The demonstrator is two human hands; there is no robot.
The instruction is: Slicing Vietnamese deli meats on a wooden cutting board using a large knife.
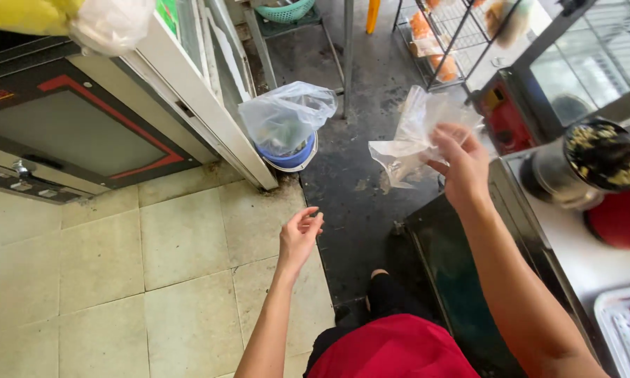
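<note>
My right hand (462, 164) is raised at the right and grips a crumpled clear plastic bag (413, 136) by its upper edge; the bag hangs to the left of the fingers. My left hand (299, 234) hangs lower, over the tiled floor, with fingers loosely curled and nothing in it. Ahead of both hands stands a blue bin lined with a clear plastic bag (287, 126), beside a white cabinet corner.
A steel counter (581, 259) runs along the right with a dark cup of chopped food (595, 157) and a metal tray (623, 329). A cabinet with a red-trimmed panel (84, 133) is at the left. Wire racks (455, 42) stand behind, on a dark floor.
</note>
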